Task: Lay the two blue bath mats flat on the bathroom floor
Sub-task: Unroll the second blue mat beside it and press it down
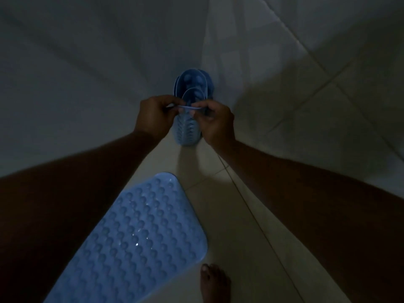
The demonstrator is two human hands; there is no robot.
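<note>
The rolled mat is held up at the centre of the view, above the floor. It is blue and curled on itself. The coil opens toward the camera at its far end, showing round bumps inside. Its lower part hangs down between the two hands, with ribbed rows visible on the outer face. Its lowest edge sits above a pale floor tile; contact with the floor cannot be confirmed.

The left hand grips the near edge of the rolled mat from the left, fingers curled closed on the rim. The right hand grips the same edge from the right, fingers pinched closed on it. A thin strip of the mat's edge spans the gap between the two hands. Both forearms extend in from the lower corners of the view.

The flat mat lies spread on the floor in the lower left, nearer the camera and apart from the rolled mat. It is blue, has a rounded corner and is covered in rows of round bumps. The left forearm crosses in front of its left side.

A bare foot stands on the floor just right of the flat mat's near corner. The tiled wall rises behind the hands. The lighting is dim.
</note>
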